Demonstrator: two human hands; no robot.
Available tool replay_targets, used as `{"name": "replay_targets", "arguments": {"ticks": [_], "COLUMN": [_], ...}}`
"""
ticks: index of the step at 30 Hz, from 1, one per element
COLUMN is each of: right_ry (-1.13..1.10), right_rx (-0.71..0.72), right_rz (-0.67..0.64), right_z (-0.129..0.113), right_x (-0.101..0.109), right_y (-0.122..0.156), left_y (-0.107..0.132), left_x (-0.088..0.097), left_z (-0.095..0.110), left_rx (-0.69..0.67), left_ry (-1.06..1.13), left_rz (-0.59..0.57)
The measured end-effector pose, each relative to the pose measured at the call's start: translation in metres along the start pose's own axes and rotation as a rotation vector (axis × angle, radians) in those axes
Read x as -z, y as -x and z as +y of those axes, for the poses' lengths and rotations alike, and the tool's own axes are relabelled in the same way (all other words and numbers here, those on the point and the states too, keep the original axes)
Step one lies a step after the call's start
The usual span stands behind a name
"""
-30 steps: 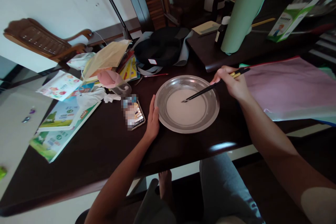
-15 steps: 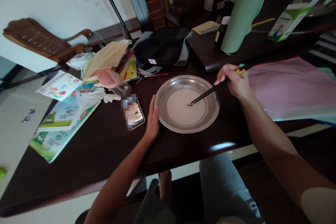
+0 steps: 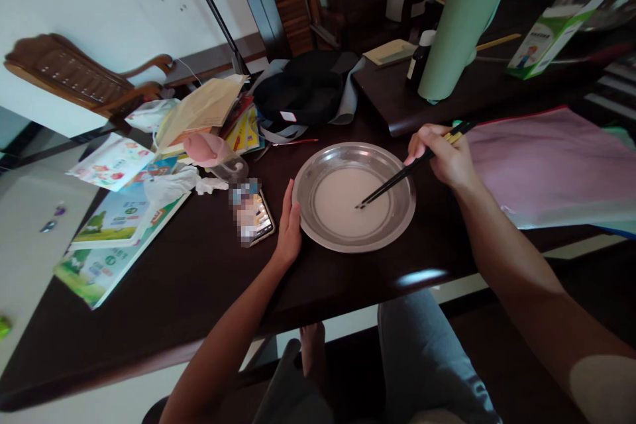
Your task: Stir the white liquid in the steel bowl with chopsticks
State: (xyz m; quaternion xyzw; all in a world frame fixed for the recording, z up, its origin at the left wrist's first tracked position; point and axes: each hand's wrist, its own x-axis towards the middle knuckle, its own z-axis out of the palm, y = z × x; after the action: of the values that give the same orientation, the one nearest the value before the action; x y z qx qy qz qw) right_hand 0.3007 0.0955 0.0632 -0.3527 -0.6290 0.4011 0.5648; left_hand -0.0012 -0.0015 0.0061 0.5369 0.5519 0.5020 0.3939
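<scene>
A wide metal bowl (image 3: pixel 401 224) stands on the dark table, with cloudy whitish liquid (image 3: pixel 342 202) in its bottom. My right hand (image 3: pixel 442 152) is closed round a pair of black chopsticks (image 3: pixel 392 182) with gold bands near the top. The chopsticks slant down to the left over the rim, and their tips are in the liquid near the middle. My left hand (image 3: pixel 290 228) lies with its fingers stretched out along the left rim, touching the bowl from outside. Just left of that hand is a phone (image 3: pixel 258 215) with a lit screen, partly blurred.
A pink-lidded cup (image 3: pixel 211 151), white tissue (image 3: pixel 171 184) and books (image 3: pixel 104 265) lie at left. Behind the bowl is a black bag (image 3: pixel 303 89). A green tumbler (image 3: pixel 460 26) and a dark bottle (image 3: pixel 420 59) stand at back right, above a pink folder (image 3: pixel 546 165).
The chopstick tips have shifted slightly toward me within the liquid, and my right hand has moved a little with them. My left hand and the bowl have stayed in place.
</scene>
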Motion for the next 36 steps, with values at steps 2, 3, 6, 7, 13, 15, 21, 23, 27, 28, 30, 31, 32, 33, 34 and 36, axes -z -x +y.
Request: {"name": "replay_targets", "arguments": {"ticks": [2,3,6,7,13,15,21,23,27,28,30,31,32,33,34,36], "right_ry": [0.004,0.019,0.061,0.060,-0.007,0.008,0.099,0.092,0.035,0.024,0.033,0.056,0.080,0.100,0.112,0.112], "right_rx": [-0.033,-0.043,-0.038,-0.030,0.001,-0.035,-0.033,-0.006,0.008,-0.011,-0.053,-0.063,-0.062,-0.056,-0.049,-0.036], "right_rz": [-0.112,-0.164,-0.195,-0.155,0.024,-0.076,-0.107,-0.002,0.034,-0.011,-0.118,-0.159,-0.182,-0.185,-0.167,-0.082], "right_z": [-0.003,-0.005,-0.008,-0.007,0.001,-0.001,-0.007,-0.003,0.002,0.001,-0.004,-0.007,-0.009,-0.011,-0.011,-0.010], "right_x": [-0.003,-0.005,-0.008,-0.007,0.001,-0.001,-0.007,-0.004,0.001,0.000,-0.003,-0.005,-0.007,-0.008,-0.008,-0.006], "right_y": [0.003,0.005,0.006,0.005,-0.002,0.002,0.004,0.000,-0.002,0.000,0.003,0.005,0.006,0.006,0.006,0.004], "left_y": [0.000,0.000,0.001,0.001,0.000,0.000,0.000,0.000,0.000,0.000,0.001,0.001,0.001,0.001,0.001,0.001], "left_x": [0.000,0.000,0.000,0.000,0.000,0.000,0.000,0.000,-0.001,-0.001,-0.001,-0.001,0.000,0.000,0.000,0.000], "left_z": [0.001,0.001,0.002,0.002,0.001,0.000,0.000,0.002,0.003,0.003,0.003,0.003,0.002,0.002,0.002,0.000], "left_rx": [0.000,-0.001,-0.003,-0.004,0.002,0.007,0.009,0.002,0.003,0.005,0.005,0.005,0.003,0.000,-0.002,-0.003], "left_ry": [-0.008,-0.010,-0.010,-0.011,-0.003,0.005,-0.006,-0.007,-0.017,-0.017,-0.013,-0.013,-0.014,-0.014,-0.014,-0.010], "left_rz": [-0.001,-0.002,-0.003,-0.002,0.000,0.001,0.002,0.005,0.001,-0.002,-0.004,-0.004,-0.003,0.000,0.000,-0.002]}}
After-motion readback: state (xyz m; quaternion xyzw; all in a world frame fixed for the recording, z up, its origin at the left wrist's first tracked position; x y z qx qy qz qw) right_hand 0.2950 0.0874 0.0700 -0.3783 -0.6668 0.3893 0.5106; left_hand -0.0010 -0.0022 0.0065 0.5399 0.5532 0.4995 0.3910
